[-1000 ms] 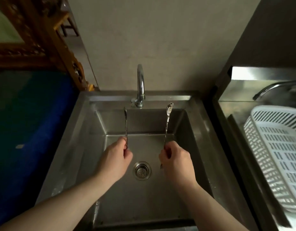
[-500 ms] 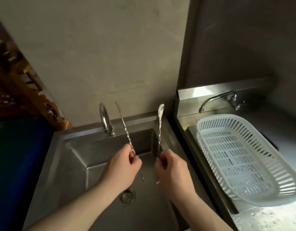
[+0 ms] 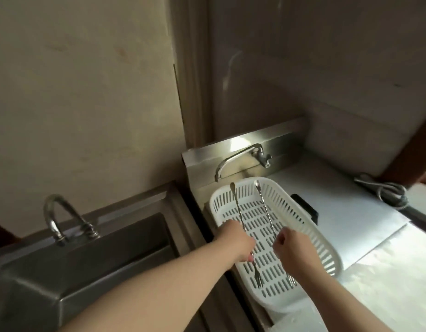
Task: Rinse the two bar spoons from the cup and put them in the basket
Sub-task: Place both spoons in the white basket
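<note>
Moved from over the sink [image 3: 92,267] to above one white basket [image 3: 310,226]: two hands, left [image 3: 233,243] and right [image 3: 292,248], each pinching one bar spoon (two spoons, left [image 3: 238,209], right [image 3: 264,207]).

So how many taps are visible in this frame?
2: a curved sink tap behind the steel sink on the left, and a wall tap above the white basket. None seem hidden.

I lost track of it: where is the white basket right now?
In the head view, the white basket sits right of the sink, below the wall tap, under both spoon-holding hands.
</note>
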A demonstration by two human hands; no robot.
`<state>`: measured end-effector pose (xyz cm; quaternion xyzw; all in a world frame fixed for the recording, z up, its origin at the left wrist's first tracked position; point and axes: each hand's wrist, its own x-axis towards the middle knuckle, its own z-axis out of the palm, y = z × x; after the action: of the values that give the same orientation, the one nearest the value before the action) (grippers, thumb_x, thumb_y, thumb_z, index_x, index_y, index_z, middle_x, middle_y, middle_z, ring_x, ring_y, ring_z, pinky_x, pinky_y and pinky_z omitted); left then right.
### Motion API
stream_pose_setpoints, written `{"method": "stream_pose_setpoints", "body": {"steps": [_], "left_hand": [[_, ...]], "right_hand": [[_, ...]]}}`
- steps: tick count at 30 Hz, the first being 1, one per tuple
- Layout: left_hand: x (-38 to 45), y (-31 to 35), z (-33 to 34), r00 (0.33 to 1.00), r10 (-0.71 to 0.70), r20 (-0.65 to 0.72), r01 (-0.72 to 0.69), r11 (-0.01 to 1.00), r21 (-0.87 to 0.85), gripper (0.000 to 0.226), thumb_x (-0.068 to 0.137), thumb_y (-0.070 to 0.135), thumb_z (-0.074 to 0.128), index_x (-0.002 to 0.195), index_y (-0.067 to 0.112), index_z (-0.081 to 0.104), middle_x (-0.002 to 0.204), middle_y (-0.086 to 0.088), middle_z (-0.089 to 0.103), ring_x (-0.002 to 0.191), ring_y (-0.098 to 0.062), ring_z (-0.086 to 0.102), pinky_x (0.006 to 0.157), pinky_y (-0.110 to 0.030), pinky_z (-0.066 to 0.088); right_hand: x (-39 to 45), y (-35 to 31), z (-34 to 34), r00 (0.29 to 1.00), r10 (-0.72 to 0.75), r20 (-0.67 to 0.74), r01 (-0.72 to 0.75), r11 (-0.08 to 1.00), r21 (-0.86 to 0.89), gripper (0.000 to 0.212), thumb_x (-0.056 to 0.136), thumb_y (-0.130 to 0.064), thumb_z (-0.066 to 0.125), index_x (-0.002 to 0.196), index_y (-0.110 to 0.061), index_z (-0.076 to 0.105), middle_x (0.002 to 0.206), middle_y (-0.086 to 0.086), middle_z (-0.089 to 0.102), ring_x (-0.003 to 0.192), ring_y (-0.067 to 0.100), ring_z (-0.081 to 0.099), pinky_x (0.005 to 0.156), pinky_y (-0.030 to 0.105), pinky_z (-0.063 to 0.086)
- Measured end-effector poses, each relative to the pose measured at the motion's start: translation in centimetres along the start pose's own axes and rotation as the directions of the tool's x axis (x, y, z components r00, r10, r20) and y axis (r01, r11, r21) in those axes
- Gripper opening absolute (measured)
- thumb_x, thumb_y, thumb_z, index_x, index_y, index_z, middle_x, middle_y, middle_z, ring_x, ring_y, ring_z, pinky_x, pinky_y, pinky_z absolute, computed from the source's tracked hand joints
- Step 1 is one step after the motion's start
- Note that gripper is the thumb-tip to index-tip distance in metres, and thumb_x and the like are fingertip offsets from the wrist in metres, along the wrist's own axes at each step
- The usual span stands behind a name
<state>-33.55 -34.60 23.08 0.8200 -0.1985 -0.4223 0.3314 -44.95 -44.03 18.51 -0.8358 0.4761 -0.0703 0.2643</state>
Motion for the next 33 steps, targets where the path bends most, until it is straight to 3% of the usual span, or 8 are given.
{"method": "stream_pose_setpoints", "body": {"steps": [1, 4, 8, 13, 19, 24, 28, 33], "left_hand": [[1.0, 0.5, 1.0, 0.998, -0.055, 0.013, 0.055, 0.998, -0.001, 0.009, 0.089, 0.009, 0.056, 0.096, 0.002, 0.057, 0.096, -0.017, 0.073, 0.076, -0.025, 0.074, 0.057, -0.025, 0.059], [3.4, 1.3, 3.3, 0.976, -0.217, 0.015, 0.218, 0.973, -0.081, 0.015, 0.092, 0.007, 0.054, 0.106, 0.003, 0.056, 0.098, -0.019, 0.071, 0.055, -0.021, 0.069, 0.039, -0.019, 0.051], [6.0, 0.3, 5.5, 0.948, -0.319, 0.023, 0.318, 0.933, -0.171, 0.019, 0.092, 0.005, 0.053, 0.11, 0.006, 0.059, 0.097, -0.015, 0.068, 0.072, -0.027, 0.071, 0.052, -0.03, 0.06], [7.6, -0.8, 7.4, 0.929, -0.37, 0.025, 0.371, 0.927, -0.049, 0.018, 0.089, 0.0, 0.055, 0.106, 0.004, 0.06, 0.096, -0.018, 0.068, 0.077, -0.035, 0.072, 0.065, -0.042, 0.062], [8.6, -0.8, 7.4, 0.901, -0.431, 0.04, 0.432, 0.902, -0.02, 0.02, 0.096, 0.006, 0.049, 0.112, 0.0, 0.06, 0.097, -0.018, 0.072, 0.072, -0.03, 0.074, 0.054, -0.035, 0.061], [8.9, -1.0, 7.9, 0.905, -0.417, 0.09, 0.414, 0.909, 0.047, 0.019, 0.091, 0.0, 0.057, 0.109, -0.002, 0.063, 0.098, -0.02, 0.072, 0.076, -0.033, 0.074, 0.071, -0.043, 0.061], [9.2, -0.9, 8.0, 0.888, -0.443, 0.125, 0.432, 0.895, 0.108, 0.02, 0.091, 0.001, 0.059, 0.11, -0.003, 0.063, 0.1, -0.02, 0.072, 0.047, -0.028, 0.066, 0.056, -0.038, 0.061], [9.7, -1.0, 8.1, 0.887, -0.448, 0.113, 0.439, 0.893, 0.099, 0.019, 0.092, 0.001, 0.057, 0.108, -0.003, 0.065, 0.096, -0.02, 0.073, 0.055, -0.028, 0.066, 0.074, -0.04, 0.061]], "right_hand": [[0.5, 0.8, 0.4, 1.0, 0.018, 0.016, -0.017, 0.999, -0.03, 0.023, 0.089, -0.012, 0.058, 0.067, -0.016, 0.057, 0.059, -0.001, 0.064, 0.045, 0.013, 0.061, 0.042, 0.03, 0.055], [1.9, 2.4, 1.5, 0.995, 0.074, 0.06, -0.068, 0.993, -0.097, 0.02, 0.089, -0.011, 0.059, 0.071, -0.019, 0.055, 0.066, -0.002, 0.063, 0.055, 0.012, 0.062, 0.051, 0.029, 0.057], [3.0, 2.6, 2.6, 0.979, 0.13, 0.158, -0.108, 0.984, -0.139, 0.008, 0.092, -0.01, 0.057, 0.086, -0.014, 0.062, 0.081, 0.002, 0.066, 0.07, 0.017, 0.068, 0.064, 0.032, 0.061], [3.8, 3.4, 3.5, 0.953, 0.192, 0.236, -0.155, 0.974, -0.166, 0.008, 0.092, -0.009, 0.057, 0.095, -0.015, 0.061, 0.091, 0.003, 0.065, 0.082, 0.02, 0.067, 0.074, 0.034, 0.06], [4.2, 4.6, 4.7, 0.965, 0.153, 0.213, -0.116, 0.977, -0.179, 0.019, 0.089, -0.002, 0.046, 0.08, -0.018, 0.053, 0.075, -0.003, 0.053, 0.073, 0.016, 0.062, 0.063, 0.029, 0.053], [4.6, 4.7, 5.4, 0.969, 0.14, 0.203, -0.102, 0.977, -0.189, 0.02, 0.087, 0.0, 0.048, 0.078, -0.018, 0.051, 0.07, -0.004, 0.048, 0.066, 0.015, 0.054, 0.058, 0.027, 0.045], [4.9, 4.8, 5.6, 0.97, 0.121, 0.211, -0.077, 0.976, -0.203, 0.019, 0.087, 0.001, 0.048, 0.08, -0.017, 0.05, 0.074, -0.002, 0.051, 0.067, 0.017, 0.054, 0.058, 0.028, 0.043], [5.0, 4.8, 5.6, 0.964, 0.142, 0.226, -0.088, 0.969, -0.233, 0.016, 0.088, 0.001, 0.05, 0.084, -0.014, 0.055, 0.081, 0.001, 0.053, 0.071, 0.019, 0.055, 0.059, 0.028, 0.043]]}}
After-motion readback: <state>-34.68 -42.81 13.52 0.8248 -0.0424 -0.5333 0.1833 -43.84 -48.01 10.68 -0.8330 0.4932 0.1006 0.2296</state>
